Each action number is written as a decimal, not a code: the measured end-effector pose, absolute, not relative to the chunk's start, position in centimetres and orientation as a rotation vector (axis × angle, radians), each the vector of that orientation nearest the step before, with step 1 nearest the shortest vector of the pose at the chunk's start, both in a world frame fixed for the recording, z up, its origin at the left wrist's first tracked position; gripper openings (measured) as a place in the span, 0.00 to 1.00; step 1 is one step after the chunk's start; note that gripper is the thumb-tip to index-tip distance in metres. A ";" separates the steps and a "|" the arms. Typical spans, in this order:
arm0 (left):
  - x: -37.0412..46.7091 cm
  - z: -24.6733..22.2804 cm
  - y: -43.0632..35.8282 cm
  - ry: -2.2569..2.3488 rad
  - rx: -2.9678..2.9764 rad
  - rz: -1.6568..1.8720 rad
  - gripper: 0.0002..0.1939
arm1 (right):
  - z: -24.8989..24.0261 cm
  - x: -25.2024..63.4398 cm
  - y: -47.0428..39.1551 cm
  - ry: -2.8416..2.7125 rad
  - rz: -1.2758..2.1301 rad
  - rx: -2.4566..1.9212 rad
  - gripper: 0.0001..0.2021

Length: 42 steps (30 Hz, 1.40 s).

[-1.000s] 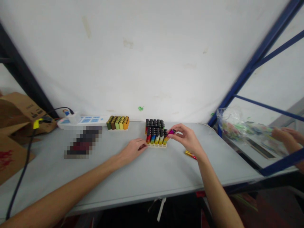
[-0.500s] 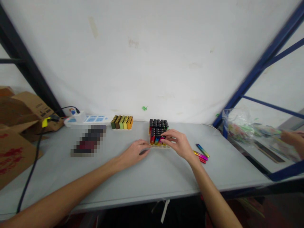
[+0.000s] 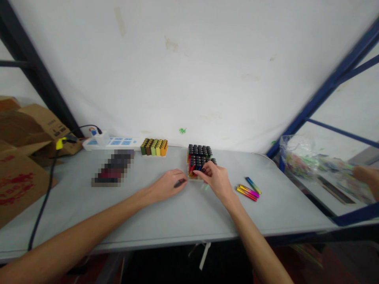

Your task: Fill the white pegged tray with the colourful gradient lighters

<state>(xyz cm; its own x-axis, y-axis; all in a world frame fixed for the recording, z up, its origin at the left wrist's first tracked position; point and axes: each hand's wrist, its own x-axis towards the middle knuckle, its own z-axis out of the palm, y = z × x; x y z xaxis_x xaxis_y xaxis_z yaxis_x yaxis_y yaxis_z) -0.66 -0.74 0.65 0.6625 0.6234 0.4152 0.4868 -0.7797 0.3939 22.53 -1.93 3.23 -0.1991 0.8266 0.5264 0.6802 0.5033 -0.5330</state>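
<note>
A tray of upright black-topped lighters (image 3: 199, 150) stands near the wall, right of the middle. My left hand (image 3: 171, 184) rests on the table at the tray's near left corner, fingers curled, with a small dark thing showing under them. Over the tray's front right part is my right hand (image 3: 214, 177), its thumb and fingers pinched on something dark, too small to make out. Several shiny coloured lighters (image 3: 248, 192) lie loose on the table to the right of my right hand.
A second block of green, brown and yellow lighters (image 3: 154, 147) stands back left, beside a white power strip (image 3: 122, 142). Cardboard boxes (image 3: 26, 177) and a black cable are at the left. Beyond the blue frame (image 3: 314, 104) are plastic bags (image 3: 299, 154) and another person's hand.
The view has shifted slightly. My right hand has moved a little left and nearer to me, uncovering more of the loose lighters. My left hand stays by the tray's corner.
</note>
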 end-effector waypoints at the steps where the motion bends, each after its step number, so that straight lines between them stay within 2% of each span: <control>1: -0.7 0.5 -0.7 0.890 2.637 0.795 0.07 | 3.1 22.2 -1.9 -1.927 0.227 -1.262 0.19; 10: -0.7 0.3 -0.5 0.850 2.614 0.833 0.08 | 5.2 18.4 -1.6 -2.033 0.254 -1.539 0.14; 15: -0.6 0.3 -0.5 0.879 2.607 0.853 0.07 | 6.6 18.6 -1.3 -2.141 0.489 -1.586 0.12; 17: -0.6 0.2 -0.5 0.891 2.615 0.833 0.07 | 6.8 18.6 -1.2 -2.175 0.390 -1.648 0.12; 21: -0.5 -0.1 -0.3 0.856 2.598 0.857 0.08 | 6.8 17.8 -1.7 -2.181 -0.063 -1.835 0.16; 27: -0.7 -0.2 -0.1 0.884 2.590 0.878 0.05 | 6.6 17.6 -2.7 -2.172 -0.120 -1.871 0.23; 31: -0.8 -0.1 -0.1 0.880 2.632 0.859 0.06 | 7.2 21.7 -2.9 -2.094 0.037 -1.743 0.25; 34: -0.9 -0.4 0.1 0.858 2.651 0.882 0.08 | 8.5 27.6 -3.2 -1.985 0.162 -1.716 0.23; 39: -1.1 -0.9 0.6 0.830 2.706 0.865 0.11 | 9.3 37.3 -4.1 -2.055 0.145 -1.816 0.10; 42: -1.0 -0.7 0.7 0.844 2.718 0.855 0.13 | 7.6 40.4 -3.8 -2.052 0.094 -2.013 0.08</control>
<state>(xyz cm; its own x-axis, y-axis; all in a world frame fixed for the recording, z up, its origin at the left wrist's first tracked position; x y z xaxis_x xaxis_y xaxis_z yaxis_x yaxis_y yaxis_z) -1.03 0.74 -0.69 0.6756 0.5646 0.4742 0.4673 -0.8253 0.3169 40.41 -3.79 7.59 -0.0025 0.9899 0.1419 0.9728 0.0352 -0.2290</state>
